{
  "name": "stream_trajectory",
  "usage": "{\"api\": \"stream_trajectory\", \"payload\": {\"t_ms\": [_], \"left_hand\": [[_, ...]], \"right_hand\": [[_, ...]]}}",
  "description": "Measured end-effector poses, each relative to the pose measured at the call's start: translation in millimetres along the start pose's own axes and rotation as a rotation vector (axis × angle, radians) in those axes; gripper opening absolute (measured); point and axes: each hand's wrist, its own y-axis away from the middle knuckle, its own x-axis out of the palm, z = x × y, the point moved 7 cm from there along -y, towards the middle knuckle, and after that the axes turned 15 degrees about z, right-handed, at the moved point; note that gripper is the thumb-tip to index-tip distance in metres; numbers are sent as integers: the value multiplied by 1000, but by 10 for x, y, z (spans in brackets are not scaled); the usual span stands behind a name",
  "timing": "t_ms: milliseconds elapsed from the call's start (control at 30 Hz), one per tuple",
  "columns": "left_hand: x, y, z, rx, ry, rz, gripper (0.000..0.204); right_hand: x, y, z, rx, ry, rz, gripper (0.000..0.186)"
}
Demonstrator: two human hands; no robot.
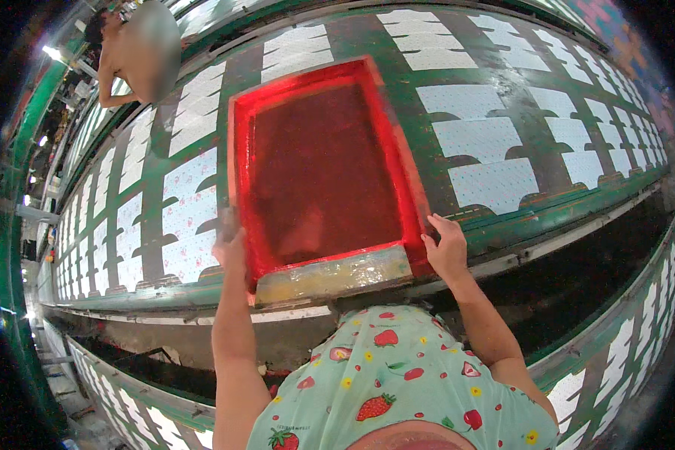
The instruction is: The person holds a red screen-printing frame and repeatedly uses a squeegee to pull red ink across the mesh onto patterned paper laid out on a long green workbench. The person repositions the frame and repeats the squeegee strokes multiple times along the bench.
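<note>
A large screen-printing frame [388, 150] with bright red sides and a dark red mesh lies in front of me, slightly turned. Its near end carries a band of pale, shiny tape. At the left side of the frame, close to its near corner, my left hand [231, 249] is closed on the edge, its fingertips blurred. My right hand [447, 246] holds the opposite edge near the right corner, thumb and fingers bent against it. Beneath the frame runs a long green printing table [397, 82]. White cut fabric pieces [478, 141] with small printed dots lie on it in rows.
Pieces with a pinkish pattern [190, 199] lie left of the frame. A metal rail [532, 251] follows the table's near edge. Behind me stands another table with white pieces [615, 360]. Across the table at the far left is another person [131, 56].
</note>
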Motion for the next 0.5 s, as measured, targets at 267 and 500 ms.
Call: {"api": "stream_trajectory", "payload": {"t_ms": [267, 500], "left_hand": [[28, -70, 140, -18, -66, 30, 49], [77, -188, 204, -30, 39, 66, 59]], "right_hand": [[106, -266, 6, 141, -34, 76, 63], [13, -414, 132, 106, -30, -4, 53]]}}
